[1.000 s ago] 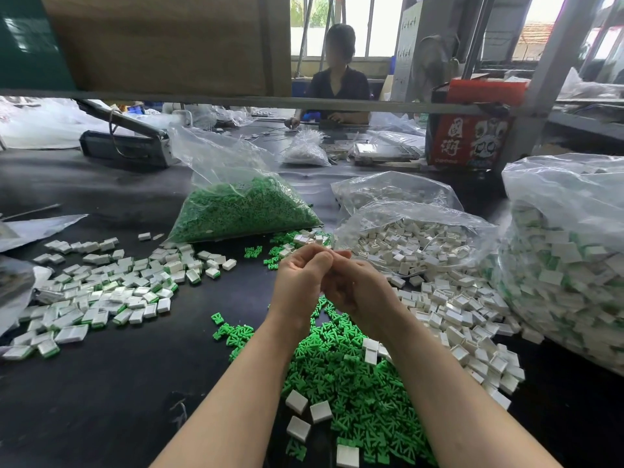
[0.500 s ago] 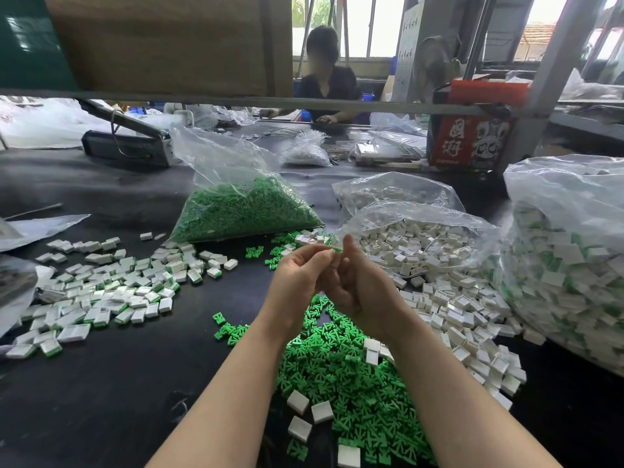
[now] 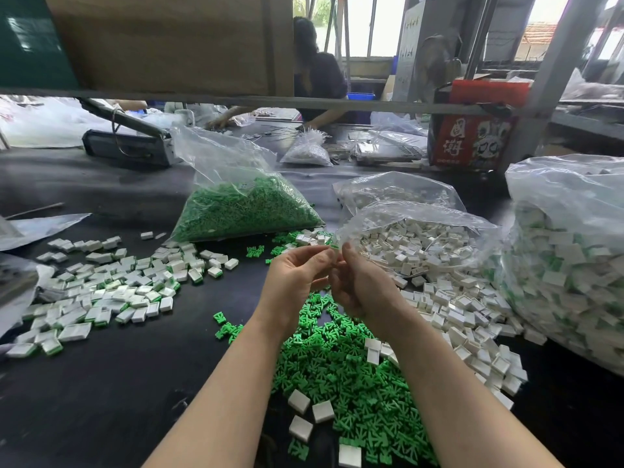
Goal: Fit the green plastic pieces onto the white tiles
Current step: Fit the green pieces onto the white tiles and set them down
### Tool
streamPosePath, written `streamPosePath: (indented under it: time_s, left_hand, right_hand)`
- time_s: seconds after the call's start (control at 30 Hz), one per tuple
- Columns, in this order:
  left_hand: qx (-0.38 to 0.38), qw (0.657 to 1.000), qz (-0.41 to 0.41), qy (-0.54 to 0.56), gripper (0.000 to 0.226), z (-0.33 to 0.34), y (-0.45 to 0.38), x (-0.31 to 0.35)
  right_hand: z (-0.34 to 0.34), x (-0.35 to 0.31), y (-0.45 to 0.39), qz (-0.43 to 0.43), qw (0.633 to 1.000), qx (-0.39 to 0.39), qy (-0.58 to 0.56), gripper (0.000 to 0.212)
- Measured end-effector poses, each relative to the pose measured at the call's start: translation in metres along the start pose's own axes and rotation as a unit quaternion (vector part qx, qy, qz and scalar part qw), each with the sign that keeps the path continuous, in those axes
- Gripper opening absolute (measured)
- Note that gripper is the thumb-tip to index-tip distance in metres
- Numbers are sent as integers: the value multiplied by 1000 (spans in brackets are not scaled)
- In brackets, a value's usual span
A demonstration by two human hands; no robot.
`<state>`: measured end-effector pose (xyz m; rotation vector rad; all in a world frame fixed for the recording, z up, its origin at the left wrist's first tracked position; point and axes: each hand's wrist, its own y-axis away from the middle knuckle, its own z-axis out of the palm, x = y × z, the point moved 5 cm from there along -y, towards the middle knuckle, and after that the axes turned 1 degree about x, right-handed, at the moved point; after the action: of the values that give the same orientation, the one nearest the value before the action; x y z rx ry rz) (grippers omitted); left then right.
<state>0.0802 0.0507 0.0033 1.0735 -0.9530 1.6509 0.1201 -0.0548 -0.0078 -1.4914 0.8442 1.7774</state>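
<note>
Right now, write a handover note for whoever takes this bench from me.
Left hand and right hand: raised together over the table, fingertips meeting on a small piece with a green edge; the grip itself is mostly hidden.
Loose green pieces: heaped under the wrists.
Bare white tiles: spilling from the open bag at right.
Done: fitted tiles piled at left, more in the big bag far right.
Left: both loose heaps, plus the full green bag.
</note>
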Motion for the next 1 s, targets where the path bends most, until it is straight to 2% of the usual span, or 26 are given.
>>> streamPosePath:
  time_s: [0.1,0.2,0.3,0.37,0.43,0.57,0.7,0.8,0.9,1.0]
  left_hand:
    - [82,994,-63,41,11,-18,-4,-4]
    - [173,965,-135,144,9,-43,-5,-7]
    - [236,936,-141,221,17,-71,-6,-4]
    - [272,919,-138,248,18,-89,-6,-1]
    - [302,904,-145,266,23,-102,-6,-1]
    - [345,875,-136,311,37,-119,-3,1]
    - [368,854,-103,354,40,-128,-1,4]
    - [379,846,-71,370,41,-132,2,8]
    - [384,841,-26,379,36,-133,3,15]
    - [386,832,15,399,35,-132,3,21]
  right_hand:
    - [-9,-6,3,-19,995,52,78,58]
    - [-19,-13,4,-40,989,99,97,53]
    - [-34,-17,2,-57,973,147,166,50]
    - [-45,-19,1,-73,940,184,278,49]
    - [-56,-21,1,-78,888,216,399,44]
    - [-72,-17,1,-29,800,237,551,30]
    - [-74,-14,3,0,762,231,604,18]
    - [-76,-13,3,0,737,238,633,18]
    - [-79,-17,6,-3,681,283,675,21]
    - [-82,-19,10,49,612,325,719,23]
